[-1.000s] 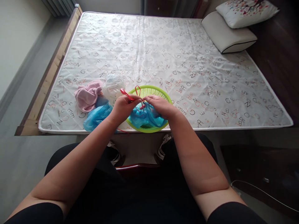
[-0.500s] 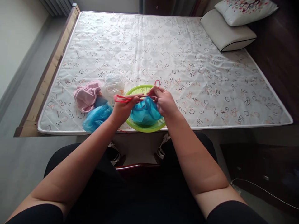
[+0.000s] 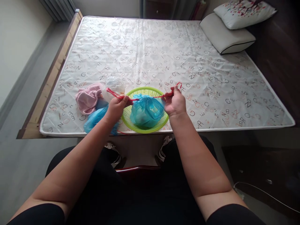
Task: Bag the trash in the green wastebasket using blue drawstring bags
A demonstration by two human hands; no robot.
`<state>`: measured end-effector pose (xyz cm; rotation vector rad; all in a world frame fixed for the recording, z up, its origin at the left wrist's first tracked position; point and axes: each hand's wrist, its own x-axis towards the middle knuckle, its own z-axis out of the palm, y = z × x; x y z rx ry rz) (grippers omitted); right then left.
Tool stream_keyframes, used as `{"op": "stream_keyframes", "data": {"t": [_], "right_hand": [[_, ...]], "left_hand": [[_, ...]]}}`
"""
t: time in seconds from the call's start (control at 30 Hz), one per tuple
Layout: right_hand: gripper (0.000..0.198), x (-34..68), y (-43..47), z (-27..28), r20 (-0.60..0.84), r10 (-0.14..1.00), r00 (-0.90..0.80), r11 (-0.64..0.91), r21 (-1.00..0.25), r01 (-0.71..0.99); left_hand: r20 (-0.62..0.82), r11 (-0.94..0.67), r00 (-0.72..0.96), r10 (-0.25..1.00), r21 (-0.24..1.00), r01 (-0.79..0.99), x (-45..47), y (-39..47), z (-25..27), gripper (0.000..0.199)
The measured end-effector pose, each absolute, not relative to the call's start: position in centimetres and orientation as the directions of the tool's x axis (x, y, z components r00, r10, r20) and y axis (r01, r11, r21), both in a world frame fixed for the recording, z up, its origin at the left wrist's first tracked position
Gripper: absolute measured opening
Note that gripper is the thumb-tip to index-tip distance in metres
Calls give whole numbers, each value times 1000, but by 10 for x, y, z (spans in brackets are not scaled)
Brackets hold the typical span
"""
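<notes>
A blue plastic bag (image 3: 147,111), gathered at its top, sits in a green mesh basket (image 3: 131,126). Its contents show only as pale shapes through the film. A red drawstring (image 3: 159,96) runs out from the bag's neck on both sides. My left hand (image 3: 117,106) is closed on the left end of the drawstring, a loop of it sticking out past the fingers. On the other side my right hand (image 3: 175,100) grips the right end, with a small red loop above the thumb. The string is stretched between the two hands.
Left of the basket lie a pink cloth (image 3: 87,98), a clear plastic bag (image 3: 114,85) and another blue plastic bag (image 3: 97,120). All rest near the front edge of a letter-print mattress (image 3: 140,56). Two pillows (image 3: 227,36) are stacked at the far right.
My hands have moved apart, the right one to the right. The drawstring has drawn out straight, and the bag's neck is now gathered tight.
</notes>
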<state>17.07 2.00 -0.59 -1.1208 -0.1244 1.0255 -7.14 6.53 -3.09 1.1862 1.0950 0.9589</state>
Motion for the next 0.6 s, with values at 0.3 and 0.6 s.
{"op": "stream_keyframes", "data": {"t": [0.3,0.6], "right_hand": [[55,170,3,12,-119,988,95,-119,-993,-8],[17,159,4,-21,-363,906,-217,-173,-786,593]], "left_hand": [[71,-143,310,948,966,217,-74,62,-21,50],[131,-241,288,949,890,388,-80,60,-49,70]]}}
